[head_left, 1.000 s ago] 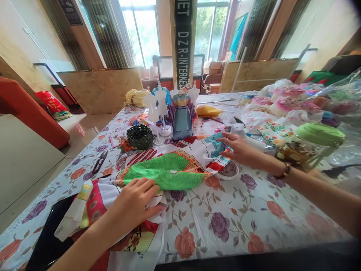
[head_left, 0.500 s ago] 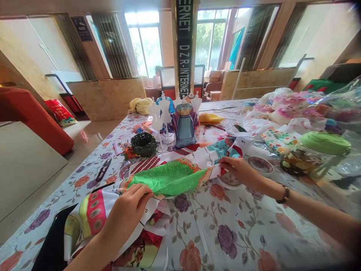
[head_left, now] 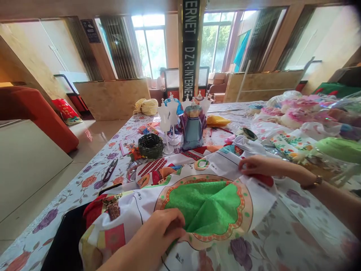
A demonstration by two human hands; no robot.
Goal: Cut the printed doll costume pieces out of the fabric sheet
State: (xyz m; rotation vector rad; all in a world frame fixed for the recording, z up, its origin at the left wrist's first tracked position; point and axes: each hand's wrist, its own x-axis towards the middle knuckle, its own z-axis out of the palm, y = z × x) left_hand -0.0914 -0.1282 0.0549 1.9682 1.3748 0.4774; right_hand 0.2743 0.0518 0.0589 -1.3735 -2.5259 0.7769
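A white printed fabric sheet (head_left: 197, 169) lies spread and wrinkled across the table, with a green scalloped round (head_left: 205, 207) printed on it. At the near left side of that round, my left hand (head_left: 166, 227) pinches the cloth between thumb and fingers. My right hand (head_left: 255, 165) grips the sheet's far right part, fingers closed on the cloth. Just beyond the fabric stands a small dress form wearing a blue-grey and purple gown (head_left: 193, 128), beside bare white mini mannequins (head_left: 164, 124). A dark woven basket (head_left: 150, 145) sits left of them.
Thread snips (head_left: 110, 170) lie on the flowered tablecloth (head_left: 81, 192) at left. A black flat object (head_left: 63, 237) sits under the fabric's left end. Tape (head_left: 246, 133), a green-lidded jar (head_left: 338, 148) and plastic-wrapped pink items (head_left: 299, 107) crowd the right. A person (head_left: 161, 81) is far back.
The sheet has been opened out toward me, so the folded green area now shows as a full round. Both hands have shifted right, still holding cloth.
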